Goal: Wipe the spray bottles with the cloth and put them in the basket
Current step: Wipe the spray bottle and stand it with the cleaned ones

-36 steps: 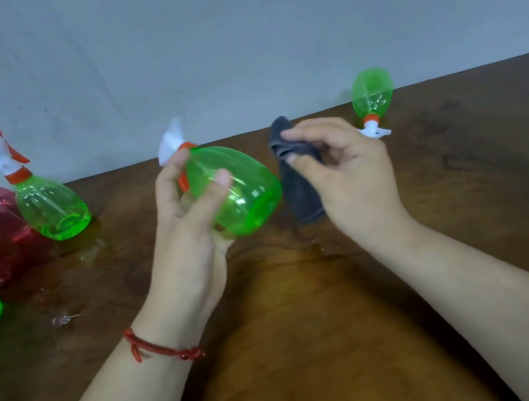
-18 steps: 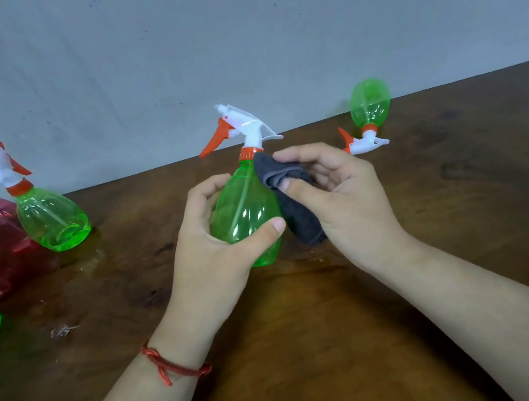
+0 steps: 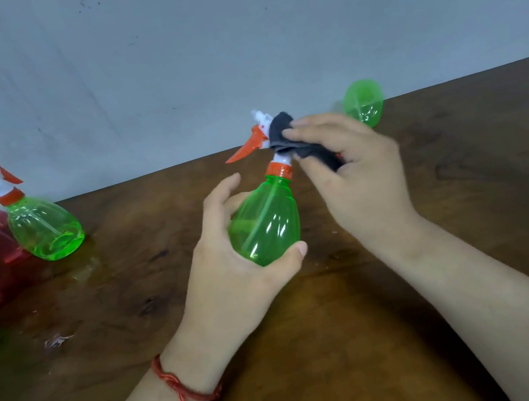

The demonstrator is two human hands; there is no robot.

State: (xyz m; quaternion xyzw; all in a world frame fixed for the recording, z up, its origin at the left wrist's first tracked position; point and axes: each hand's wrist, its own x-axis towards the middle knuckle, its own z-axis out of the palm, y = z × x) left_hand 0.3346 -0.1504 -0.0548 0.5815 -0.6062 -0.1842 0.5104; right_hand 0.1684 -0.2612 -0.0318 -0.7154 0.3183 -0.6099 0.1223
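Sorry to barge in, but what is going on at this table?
A person is wiping spray bottles. The left hand grips a green spray bottle by its body, roughly upright, while the right hand presses a dark cloth against its trigger head. Other bottles wait at the left of the wooden table, and a lone green bottle lies behind the right hand. No basket is in view.

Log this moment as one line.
phase: wipe | left hand grips green spray bottle | right hand holds grey cloth against its spray head
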